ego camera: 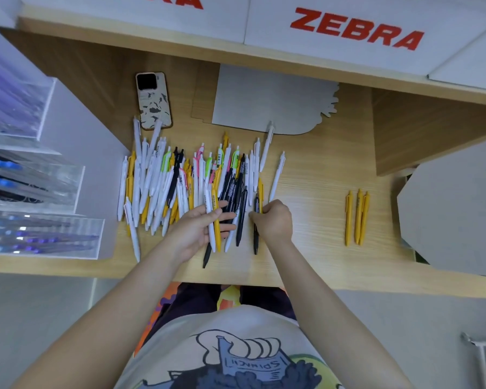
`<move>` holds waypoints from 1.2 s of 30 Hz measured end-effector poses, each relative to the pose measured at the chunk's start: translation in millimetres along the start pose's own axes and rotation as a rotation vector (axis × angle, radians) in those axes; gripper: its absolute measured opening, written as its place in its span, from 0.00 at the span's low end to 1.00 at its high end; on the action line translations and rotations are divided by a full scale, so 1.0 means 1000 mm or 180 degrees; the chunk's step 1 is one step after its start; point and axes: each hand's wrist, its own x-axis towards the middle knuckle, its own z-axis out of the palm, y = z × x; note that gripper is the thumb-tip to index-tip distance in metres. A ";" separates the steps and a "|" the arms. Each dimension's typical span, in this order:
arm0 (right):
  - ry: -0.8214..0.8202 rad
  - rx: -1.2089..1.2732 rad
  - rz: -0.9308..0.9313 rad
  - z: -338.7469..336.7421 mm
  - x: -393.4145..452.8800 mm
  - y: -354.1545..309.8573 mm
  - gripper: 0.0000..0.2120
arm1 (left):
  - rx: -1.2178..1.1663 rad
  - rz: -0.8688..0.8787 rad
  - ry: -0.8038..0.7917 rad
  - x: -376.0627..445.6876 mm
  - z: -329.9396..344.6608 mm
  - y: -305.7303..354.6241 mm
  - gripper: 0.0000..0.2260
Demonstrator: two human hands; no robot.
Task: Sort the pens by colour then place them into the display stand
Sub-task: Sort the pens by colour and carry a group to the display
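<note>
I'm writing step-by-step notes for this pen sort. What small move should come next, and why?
Probably lift the yellow pen that the right hand is reaching and lay it beside the three yellow pens already set apart on the right. The left hand holds several mixed pens, so the pile is far from sorted.

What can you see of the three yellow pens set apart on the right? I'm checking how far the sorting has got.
The three yellow pens lie flat on the light wooden desk, side by side and roughly parallel, clip ends away from the person. They look like matte plastic click pens, all the same yellow. They sit well right of the mixed pile; neither hand touches them.
</note>
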 end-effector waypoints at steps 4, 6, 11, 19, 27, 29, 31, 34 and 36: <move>0.0075 0.0065 -0.0106 0.000 -0.007 0.002 0.14 | -0.0061 -0.0018 -0.0010 -0.001 0.001 -0.002 0.12; 0.0037 0.0103 -0.0072 -0.001 -0.008 0.002 0.14 | -0.0078 -0.0023 -0.0008 -0.002 0.001 -0.003 0.12; -0.0142 -0.0262 -0.0233 -0.006 -0.009 0.005 0.21 | -0.0101 -0.0050 -0.0012 -0.005 0.003 -0.003 0.12; -0.0878 0.1698 -0.0331 -0.063 -0.027 0.011 0.16 | 0.0156 -0.0034 -0.0435 -0.005 0.019 0.001 0.17; -0.1414 0.1510 -0.0531 -0.065 -0.043 -0.018 0.12 | 0.0409 0.0069 -0.0845 -0.007 0.041 0.005 0.14; -0.1344 0.1414 -0.0464 -0.064 -0.041 -0.016 0.12 | 0.0314 0.0063 -0.0751 -0.006 0.034 0.006 0.17; -0.1317 0.1330 -0.0465 -0.061 -0.040 -0.015 0.11 | 0.0103 0.0045 -0.0687 -0.007 0.029 0.007 0.14; -0.1325 0.1223 -0.0529 -0.056 -0.042 -0.017 0.10 | -0.0159 0.0008 -0.0527 -0.008 0.021 0.006 0.13; -0.1405 0.1228 -0.0632 -0.052 -0.045 -0.020 0.10 | -0.0270 -0.0007 -0.0435 -0.007 0.016 0.004 0.14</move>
